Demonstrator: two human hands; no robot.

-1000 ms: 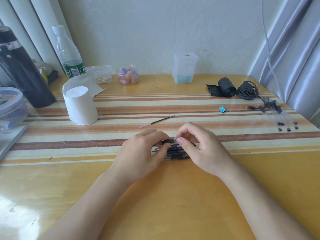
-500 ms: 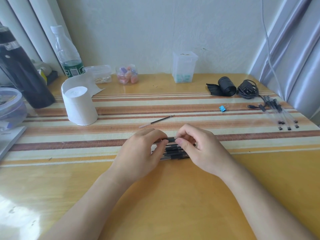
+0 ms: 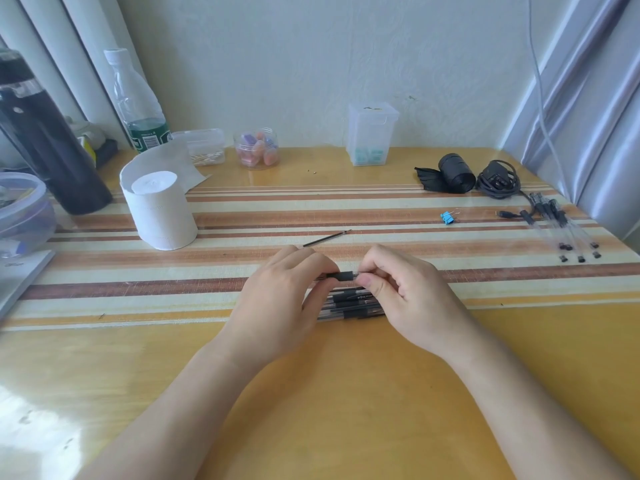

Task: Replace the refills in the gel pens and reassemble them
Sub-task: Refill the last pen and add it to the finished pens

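Head view, centre of the frame: I see a black gel pen [image 3: 343,276] pinched at both ends. The left hand [image 3: 280,303] curls round one end and the right hand [image 3: 408,299] nips the other between thumb and forefinger, so only a short dark stretch shows between them. It hangs just above a small bundle of pens [image 3: 349,304] lying on the striped part of the table [image 3: 346,393], partly hidden by both hands.

Just beyond the knuckles lies a loose refill [image 3: 327,238], aslant. A toilet roll [image 3: 157,211] stands to the left, and a blue binder clip [image 3: 447,217] lies to the right. Clear pen barrels [image 3: 561,226] lie in a row near the right edge, below a black roll [image 3: 452,178] and a coiled cable [image 3: 498,180]. A dark flask [image 3: 45,140] stands at far left.

The lower half of the frame is bare yellow tabletop around the forearms.

Against a second ago, both hands hold almost the same spot and grip, and the pen sits a touch higher.
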